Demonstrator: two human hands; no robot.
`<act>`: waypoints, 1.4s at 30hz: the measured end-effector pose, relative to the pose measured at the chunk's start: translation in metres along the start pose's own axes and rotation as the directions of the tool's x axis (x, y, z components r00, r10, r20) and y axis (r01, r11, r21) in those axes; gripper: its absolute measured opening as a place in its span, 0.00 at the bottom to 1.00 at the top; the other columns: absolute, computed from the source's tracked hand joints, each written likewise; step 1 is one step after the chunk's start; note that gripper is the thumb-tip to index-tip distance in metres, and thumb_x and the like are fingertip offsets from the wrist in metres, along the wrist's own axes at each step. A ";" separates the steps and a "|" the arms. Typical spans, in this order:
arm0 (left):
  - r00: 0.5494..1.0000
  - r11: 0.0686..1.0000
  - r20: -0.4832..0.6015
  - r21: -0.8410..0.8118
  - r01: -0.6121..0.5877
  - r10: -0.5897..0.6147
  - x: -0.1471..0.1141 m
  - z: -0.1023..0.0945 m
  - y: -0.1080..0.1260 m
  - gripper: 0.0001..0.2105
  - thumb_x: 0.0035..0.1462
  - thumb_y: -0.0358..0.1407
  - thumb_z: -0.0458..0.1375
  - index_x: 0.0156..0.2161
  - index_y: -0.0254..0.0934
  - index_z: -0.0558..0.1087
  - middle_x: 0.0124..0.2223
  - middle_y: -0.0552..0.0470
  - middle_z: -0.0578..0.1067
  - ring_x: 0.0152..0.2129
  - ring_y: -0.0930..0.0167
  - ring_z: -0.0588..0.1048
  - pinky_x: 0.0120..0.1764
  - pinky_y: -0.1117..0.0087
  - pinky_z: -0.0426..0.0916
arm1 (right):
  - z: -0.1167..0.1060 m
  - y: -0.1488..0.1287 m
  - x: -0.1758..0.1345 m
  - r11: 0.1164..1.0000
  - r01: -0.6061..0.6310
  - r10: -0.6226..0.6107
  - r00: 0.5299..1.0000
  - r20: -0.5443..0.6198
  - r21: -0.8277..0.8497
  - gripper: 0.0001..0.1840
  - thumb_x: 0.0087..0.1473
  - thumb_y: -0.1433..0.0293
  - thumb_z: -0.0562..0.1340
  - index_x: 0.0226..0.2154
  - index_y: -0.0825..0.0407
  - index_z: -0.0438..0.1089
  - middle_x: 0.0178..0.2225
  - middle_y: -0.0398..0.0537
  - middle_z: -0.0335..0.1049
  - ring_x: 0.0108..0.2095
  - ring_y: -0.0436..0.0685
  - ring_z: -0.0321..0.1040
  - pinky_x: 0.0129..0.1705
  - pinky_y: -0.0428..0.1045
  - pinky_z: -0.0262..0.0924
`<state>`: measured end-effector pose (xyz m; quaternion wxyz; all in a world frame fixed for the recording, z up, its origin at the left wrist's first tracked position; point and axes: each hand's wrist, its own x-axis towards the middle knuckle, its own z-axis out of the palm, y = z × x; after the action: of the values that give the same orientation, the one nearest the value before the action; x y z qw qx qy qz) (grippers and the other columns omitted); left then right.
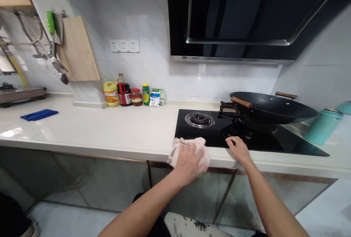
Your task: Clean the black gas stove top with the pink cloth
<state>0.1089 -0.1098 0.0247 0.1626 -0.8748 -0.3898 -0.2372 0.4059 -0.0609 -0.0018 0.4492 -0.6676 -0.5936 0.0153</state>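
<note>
Left hand (189, 159) atop pale cloth (201, 142)

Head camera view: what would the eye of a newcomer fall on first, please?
Probably the big black range hood at upper right, and below it the wide dark wok over the right side of the cooktop. Next, the left hand on a pale cloth at the counter's front edge, with the right hand by the cooktop's front edge.
</note>
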 end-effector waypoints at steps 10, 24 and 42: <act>0.981 0.982 0.054 -0.045 -0.185 0.187 0.049 0.024 0.081 0.26 0.61 0.44 0.60 0.62 0.41 0.66 0.58 0.40 0.68 0.50 0.56 0.67 0.51 0.52 0.61 | -0.009 0.011 0.000 1.000 -0.018 0.019 0.998 0.054 -0.011 0.26 0.59 0.54 0.47 0.37 0.48 0.77 0.46 0.51 0.74 0.50 0.61 0.66 0.55 0.55 0.58; 0.992 0.992 0.071 0.087 0.095 -0.102 -0.075 -0.018 -0.123 0.33 0.56 0.62 0.59 0.62 0.48 0.69 0.62 0.42 0.70 0.58 0.51 0.67 0.58 0.52 0.60 | 0.003 0.012 0.001 0.997 0.037 -0.032 0.996 0.080 -0.061 0.22 0.58 0.56 0.51 0.33 0.46 0.78 0.43 0.50 0.73 0.47 0.62 0.65 0.54 0.56 0.58; 0.932 0.911 0.035 0.229 0.343 -0.360 -0.083 -0.027 -0.124 0.28 0.62 0.54 0.57 0.63 0.48 0.70 0.65 0.43 0.70 0.62 0.48 0.65 0.59 0.45 0.57 | 0.007 0.010 0.002 0.995 0.027 -0.021 0.998 0.064 -0.101 0.17 0.56 0.57 0.56 0.31 0.46 0.78 0.41 0.50 0.72 0.45 0.61 0.64 0.51 0.55 0.59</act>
<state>-0.0417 -0.0934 0.0148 0.1976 -0.7756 -0.5703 -0.1847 0.4103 -0.0543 -0.0104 0.3959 -0.6816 -0.6154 0.0010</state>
